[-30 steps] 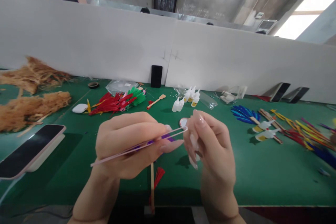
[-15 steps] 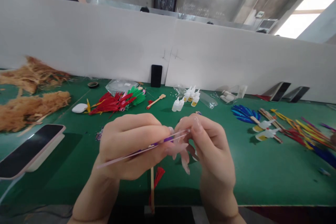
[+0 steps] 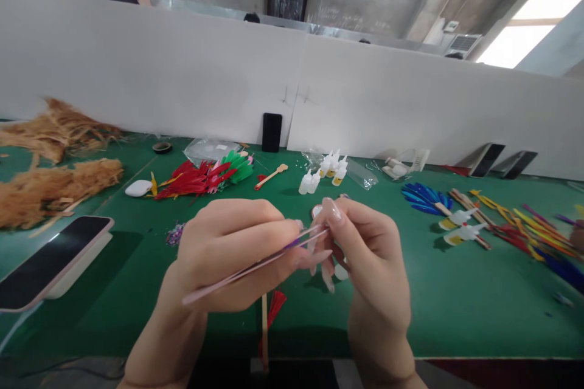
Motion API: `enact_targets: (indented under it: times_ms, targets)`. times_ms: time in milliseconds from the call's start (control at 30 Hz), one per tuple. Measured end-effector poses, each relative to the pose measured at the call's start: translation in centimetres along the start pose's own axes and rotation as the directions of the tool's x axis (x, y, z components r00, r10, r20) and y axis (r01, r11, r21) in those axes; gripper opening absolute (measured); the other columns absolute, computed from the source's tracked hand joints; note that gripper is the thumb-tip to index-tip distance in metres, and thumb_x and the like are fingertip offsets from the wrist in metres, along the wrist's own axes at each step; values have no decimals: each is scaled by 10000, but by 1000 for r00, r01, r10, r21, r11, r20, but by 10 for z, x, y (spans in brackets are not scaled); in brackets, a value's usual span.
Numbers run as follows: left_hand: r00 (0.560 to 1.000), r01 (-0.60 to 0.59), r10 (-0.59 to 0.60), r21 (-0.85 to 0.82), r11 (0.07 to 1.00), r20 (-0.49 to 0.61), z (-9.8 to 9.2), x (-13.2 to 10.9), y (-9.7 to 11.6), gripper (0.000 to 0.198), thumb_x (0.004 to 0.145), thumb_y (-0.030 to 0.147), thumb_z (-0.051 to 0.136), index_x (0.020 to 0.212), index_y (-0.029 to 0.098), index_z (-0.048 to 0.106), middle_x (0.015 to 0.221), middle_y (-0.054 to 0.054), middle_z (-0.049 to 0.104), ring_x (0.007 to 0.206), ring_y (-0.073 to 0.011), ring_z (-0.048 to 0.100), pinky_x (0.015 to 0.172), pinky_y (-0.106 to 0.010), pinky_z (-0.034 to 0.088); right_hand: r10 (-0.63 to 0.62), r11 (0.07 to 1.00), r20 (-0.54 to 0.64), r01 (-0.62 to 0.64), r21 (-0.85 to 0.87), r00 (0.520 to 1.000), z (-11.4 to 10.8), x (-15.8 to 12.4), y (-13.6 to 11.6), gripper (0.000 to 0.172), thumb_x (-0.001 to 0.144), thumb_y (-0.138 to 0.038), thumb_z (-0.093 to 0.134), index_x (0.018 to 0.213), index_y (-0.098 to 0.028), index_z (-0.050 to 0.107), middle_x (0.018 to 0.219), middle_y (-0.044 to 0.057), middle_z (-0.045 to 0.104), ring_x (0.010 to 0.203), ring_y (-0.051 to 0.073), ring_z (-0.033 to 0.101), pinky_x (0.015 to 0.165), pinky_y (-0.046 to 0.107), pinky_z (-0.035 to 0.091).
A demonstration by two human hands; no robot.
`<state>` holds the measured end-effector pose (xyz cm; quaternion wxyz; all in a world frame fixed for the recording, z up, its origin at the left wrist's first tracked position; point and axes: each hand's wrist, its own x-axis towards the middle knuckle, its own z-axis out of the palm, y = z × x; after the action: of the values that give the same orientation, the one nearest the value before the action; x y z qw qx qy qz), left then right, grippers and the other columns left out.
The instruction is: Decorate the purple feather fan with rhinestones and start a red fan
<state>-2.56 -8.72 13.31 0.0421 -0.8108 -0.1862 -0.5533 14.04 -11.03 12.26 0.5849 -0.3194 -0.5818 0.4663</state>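
My left hand (image 3: 239, 252) is closed around pink tweezers (image 3: 228, 279), whose tips point right toward my right hand. A strip of purple material (image 3: 294, 243) shows between its fingers. My right hand (image 3: 365, 249) is pinched, with thumb and fingers meeting right at the tweezer tips. Whatever small thing lies in that pinch is hidden. A whitish round piece (image 3: 341, 270) shows below the right fingers; I cannot tell whether it is held. Under my hands, a wooden stick (image 3: 264, 331) with a red tassel-like bundle (image 3: 276, 307) lies at the table's near edge.
Small glue bottles (image 3: 338, 171) stand behind my hands, and others (image 3: 463, 233) lie at right. Blue petal-like pieces (image 3: 422, 196), red strips (image 3: 189, 181) and brown fibre (image 3: 59, 188) spread across the green table (image 3: 456, 310). A phone (image 3: 55, 261) rests at left; a white partition (image 3: 182, 67) stands behind.
My right hand has shifted slightly left, and its thumb has moved up and left near the tweezer tips. The tweezers' rear end has moved a little right and down.
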Motion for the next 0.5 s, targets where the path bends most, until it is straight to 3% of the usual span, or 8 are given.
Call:
enact_targets:
  times_ms: [333, 500]
  targets:
    - [1000, -11, 10, -11, 1000, -12, 2, 0, -2, 80, 836, 224, 645, 780, 167, 637, 645, 15, 629, 540, -85, 590, 441, -186, 458, -2, 1000, -21, 1, -16, 1000, -1, -2, 2, 289, 932, -310, 539, 678, -192, 609, 477, -72, 568, 354, 11, 467, 364, 113, 370]
    - [1000, -6, 4, -94, 996, -20, 2, 1, -2, 76, 820, 231, 671, 793, 164, 647, 661, 13, 657, 521, -74, 594, 446, -168, 477, 6, 1000, -19, -7, -29, 1000, -1, -1, -1, 275, 928, -323, 544, 694, -198, 615, 491, -68, 553, 382, 18, 464, 391, 126, 384]
